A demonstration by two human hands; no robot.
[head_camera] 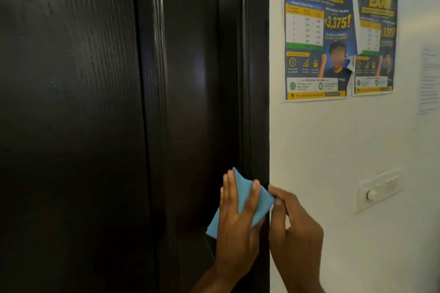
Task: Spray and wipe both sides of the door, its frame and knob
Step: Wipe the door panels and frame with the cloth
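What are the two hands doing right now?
Left hand: open, fingers pressing the cloth against the frame.
Right hand: pinching the cloth's corner.

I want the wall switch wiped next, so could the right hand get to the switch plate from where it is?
Probably yes. The right hand is at the door frame's edge, and only bare white wall lies between it and the switch plate. The blue cloth is under the left hand, though.

Left hand is reaching up from lower centre, fingers straight and spread, palm pressing flat, forearm angling in from below. Right hand is sitting just beside it, fingers curling inward, fingertips pinching; grip details are unclear from this angle.
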